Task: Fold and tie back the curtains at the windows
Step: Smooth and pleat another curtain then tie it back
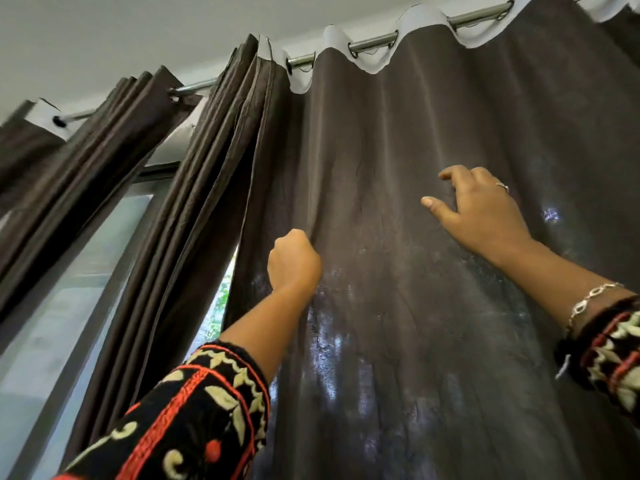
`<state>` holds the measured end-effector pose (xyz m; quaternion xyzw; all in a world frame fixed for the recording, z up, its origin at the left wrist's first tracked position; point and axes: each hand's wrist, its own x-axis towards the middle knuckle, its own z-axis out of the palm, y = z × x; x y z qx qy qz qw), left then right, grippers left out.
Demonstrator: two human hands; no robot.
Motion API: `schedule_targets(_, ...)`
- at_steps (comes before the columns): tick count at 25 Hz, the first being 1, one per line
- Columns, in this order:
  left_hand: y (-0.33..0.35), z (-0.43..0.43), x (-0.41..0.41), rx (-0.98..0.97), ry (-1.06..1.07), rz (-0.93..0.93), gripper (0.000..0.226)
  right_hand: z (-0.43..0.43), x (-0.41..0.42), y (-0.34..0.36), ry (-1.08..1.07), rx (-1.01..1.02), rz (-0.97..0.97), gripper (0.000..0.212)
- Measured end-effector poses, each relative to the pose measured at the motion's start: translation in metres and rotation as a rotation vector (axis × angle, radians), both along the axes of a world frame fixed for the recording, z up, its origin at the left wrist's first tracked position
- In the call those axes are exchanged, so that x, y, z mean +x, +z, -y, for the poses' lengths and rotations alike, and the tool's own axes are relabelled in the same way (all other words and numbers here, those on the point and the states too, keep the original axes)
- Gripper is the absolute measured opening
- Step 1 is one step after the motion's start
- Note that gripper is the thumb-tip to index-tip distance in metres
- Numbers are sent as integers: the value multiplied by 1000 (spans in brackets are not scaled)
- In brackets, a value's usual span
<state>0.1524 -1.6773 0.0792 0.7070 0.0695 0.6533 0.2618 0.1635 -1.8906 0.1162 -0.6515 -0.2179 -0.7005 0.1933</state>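
A dark brown curtain (433, 116) hangs spread across the right of the view from a metal rod (374, 41). Its left part is bunched into several pleats (239, 133). My left hand (292, 261) is a fist gripping a fold of the curtain just right of the pleats. My right hand (481, 209) is higher and further right, fingers curled into the fabric and pinching up a fold. A second brown curtain (104, 133) hangs gathered at the left on the same rod.
Window glass (69, 289) and a grey frame (114, 271) show at the left between the two curtains. A narrow gap beside my left forearm lets greenery (221, 299) through. The white ceiling (138, 29) is above.
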Motion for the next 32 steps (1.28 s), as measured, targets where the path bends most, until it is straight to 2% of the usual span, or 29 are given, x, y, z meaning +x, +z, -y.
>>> schedule_targets(5,0,-66,-4,-54,45,52,24,-23,-8,-1,-24,76,-42,48)
schedule_targets(10,6,-125,-14,1,77,104,19,-38,-13,-3,-59,117,-81,47)
schedule_targets(16,25,-186,-26,-62,170,85,19,-56,-14,3,-101,98,-116,47)
schedule_targets(18,25,-187,-28,-42,183,80,20,-55,-14,6,-112,86,-125,47)
schedule_targets(21,24,-167,-29,48,77,73,24,-51,-12,13,-111,77,-117,48)
schedule_targets(26,10,-126,-20,146,-74,-16,43,-41,0,20,-128,136,-123,51)
schedule_targets(32,4,-111,-8,35,-153,-168,59,-25,13,25,-191,269,-177,73)
